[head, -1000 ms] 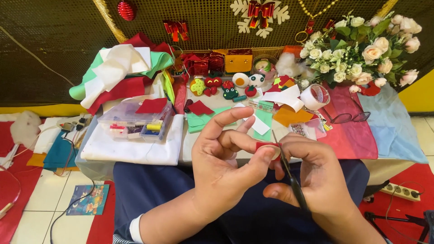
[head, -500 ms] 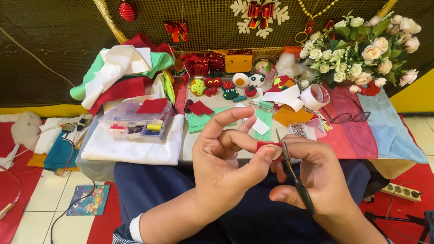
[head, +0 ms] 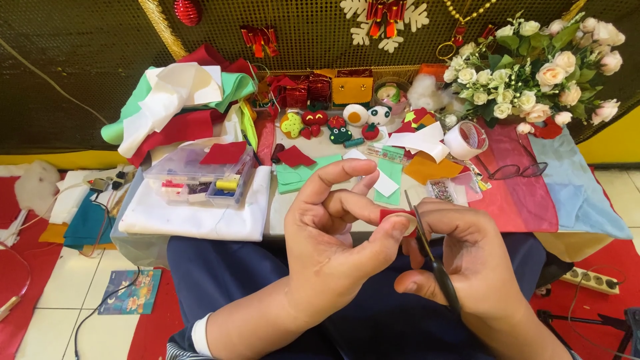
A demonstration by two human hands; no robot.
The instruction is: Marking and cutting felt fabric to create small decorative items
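Little has shifted since the earlier frames: the scissors [head: 430,257] are seen tilted slightly further along the edge of the small red felt piece [head: 395,215], which is pinched between thumb and fingertips of the left hand [head: 333,247] above the lap. The right hand [head: 470,267] is closed around the scissor handles, the blades laid against the felt; whether they are biting cannot be told. A cut appears to be in progress. Behind, the low table [head: 200,220] is unchanged, with its clear plastic box [head: 200,177], felt scraps, tape roll [head: 465,139] and white flowers [head: 533,67].
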